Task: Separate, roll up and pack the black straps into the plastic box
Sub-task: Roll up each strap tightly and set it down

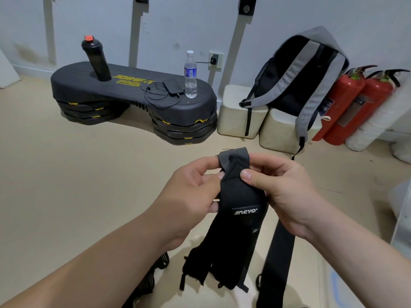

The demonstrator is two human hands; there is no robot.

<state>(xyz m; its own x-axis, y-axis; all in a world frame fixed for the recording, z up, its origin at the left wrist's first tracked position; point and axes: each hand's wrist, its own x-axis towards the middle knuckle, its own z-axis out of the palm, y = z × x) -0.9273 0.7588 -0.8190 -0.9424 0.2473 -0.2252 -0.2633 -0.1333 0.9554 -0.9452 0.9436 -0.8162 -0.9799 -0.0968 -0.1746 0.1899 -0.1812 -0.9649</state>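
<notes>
Two hands: both work close together above the floor (89, 174), at the top end of one strap.
Left hand (193, 192): narrow grip, with thumb and fingertips pinching the left edge of the grey, folded-over tip.
Held strap (241, 230): hangs straight down from the two hands with its white logo patch facing the camera. Its lower end breaks into several ragged tails bunched near the floor.
Right hand (284, 192): thumb pressed flat on the strap's front and fingers curled behind it, so the grip is closed on the strap.
Second strap (279, 252): runs down just beside and below the right wrist. Whether it is joined to the held one cannot be told.
Plastic box: not identifiable anywhere in view.
Step in hand: likely the first turn of a roll, or peeling the tip free; either reading fits.
Risk 1: the bunched tails suggest more than one strap clinging together — rolling now would wrap them as one.
Risk 2: the tip is held only by a fingertip pinch, so a tug from the hanging weight could slip it loose.
Risk 3: uneven tension between the hands would start the roll skewed — a cone, awkward to pack.
</notes>
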